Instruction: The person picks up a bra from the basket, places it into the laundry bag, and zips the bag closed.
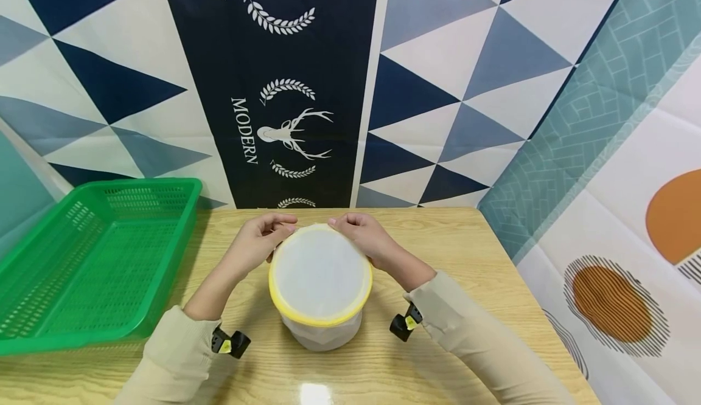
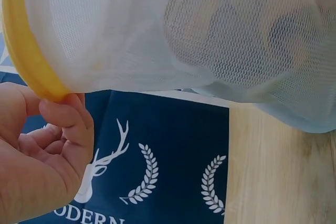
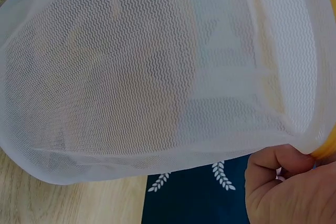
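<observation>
A white mesh bag [image 1: 321, 274] with a round, flat top and a yellow rim [image 1: 276, 298] stands upright on the table. My left hand [image 1: 257, 241] pinches the far left part of the rim between thumb and fingers. On the far right, my right hand [image 1: 364, 238] grips the same rim. Through the mesh in the left wrist view, blurred brownish and dark shapes [image 2: 236, 35] show inside; what they are, I cannot tell. The right wrist view has the bag's side [image 3: 105, 77] stretched below the rim, its lower end near the tabletop.
A green plastic basket [image 1: 186, 253] with perforated walls stands at the left of the wooden table [image 1: 438, 241]. Behind the table hangs a patterned cloth [image 1: 427, 89] with triangles and deer heads. Another patterned cloth [image 1: 630, 210] borders the right side.
</observation>
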{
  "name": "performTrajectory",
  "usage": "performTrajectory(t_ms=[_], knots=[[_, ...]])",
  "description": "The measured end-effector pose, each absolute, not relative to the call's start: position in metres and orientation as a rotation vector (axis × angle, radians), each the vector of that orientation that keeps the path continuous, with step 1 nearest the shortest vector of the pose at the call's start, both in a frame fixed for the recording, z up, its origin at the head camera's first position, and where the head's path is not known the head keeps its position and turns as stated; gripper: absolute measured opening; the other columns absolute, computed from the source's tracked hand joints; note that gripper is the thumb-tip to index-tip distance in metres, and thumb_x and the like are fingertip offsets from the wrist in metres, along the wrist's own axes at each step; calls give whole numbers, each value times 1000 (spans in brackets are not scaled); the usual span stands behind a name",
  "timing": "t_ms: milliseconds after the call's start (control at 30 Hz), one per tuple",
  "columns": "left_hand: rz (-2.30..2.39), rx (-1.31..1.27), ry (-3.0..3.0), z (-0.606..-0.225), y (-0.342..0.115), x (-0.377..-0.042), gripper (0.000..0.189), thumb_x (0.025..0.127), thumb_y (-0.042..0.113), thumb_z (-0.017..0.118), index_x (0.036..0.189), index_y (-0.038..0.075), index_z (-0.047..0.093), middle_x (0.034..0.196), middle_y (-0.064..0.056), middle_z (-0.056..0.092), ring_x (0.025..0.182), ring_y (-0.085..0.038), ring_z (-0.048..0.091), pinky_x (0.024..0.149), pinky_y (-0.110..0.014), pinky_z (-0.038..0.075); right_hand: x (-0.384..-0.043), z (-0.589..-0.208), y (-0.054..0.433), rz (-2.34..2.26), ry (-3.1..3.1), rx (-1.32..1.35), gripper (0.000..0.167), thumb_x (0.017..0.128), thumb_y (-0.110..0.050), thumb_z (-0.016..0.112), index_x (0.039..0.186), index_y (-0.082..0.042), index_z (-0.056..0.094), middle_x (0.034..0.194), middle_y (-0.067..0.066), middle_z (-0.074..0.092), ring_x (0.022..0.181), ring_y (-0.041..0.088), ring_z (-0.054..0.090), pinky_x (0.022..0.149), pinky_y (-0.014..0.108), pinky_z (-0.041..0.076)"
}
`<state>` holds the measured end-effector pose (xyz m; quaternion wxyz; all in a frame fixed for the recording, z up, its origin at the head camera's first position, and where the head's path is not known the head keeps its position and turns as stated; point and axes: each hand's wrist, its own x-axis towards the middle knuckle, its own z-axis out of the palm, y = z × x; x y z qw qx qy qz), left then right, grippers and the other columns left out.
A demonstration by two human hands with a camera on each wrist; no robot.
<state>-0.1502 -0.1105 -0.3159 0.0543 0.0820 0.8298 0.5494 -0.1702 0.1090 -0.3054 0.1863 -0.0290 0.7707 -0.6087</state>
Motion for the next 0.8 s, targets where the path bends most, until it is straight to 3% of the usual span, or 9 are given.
performTrajectory(t_ms=[333, 500, 800], knots=[[1705, 201, 2501, -312, -110, -150, 28, 96, 21, 54, 118, 6, 61, 105, -12, 65, 64, -13, 49, 55, -24, 45, -168, -306, 115, -1732, 2195, -85, 29, 94, -29, 56, 95, 0, 63, 87, 4, 64, 57, 9, 61, 50, 21, 50], [1720, 200, 2497, -310, -109, -149, 28, 96, 20, 53, 118, 5, 61, 102, -11, 65, 65, -11, 49, 58, -23, 45, -166, -307, 117, -1703, 2220, -82, 31, 94, -31, 55, 96, 0, 63, 82, 4, 64, 55, 9, 61, 49, 22, 50], [1708, 187, 2489, -314, -111, -151, 30, 96, 22, 53, 119, 5, 61, 106, -14, 64, 71, -14, 51, 60, -23, 47, -166, -310, 121, -1558, 2318, -91, 31, 94, -36, 54, 97, -7, 63, 65, -1, 56, 43, 10, 40, 40, 22, 30]])
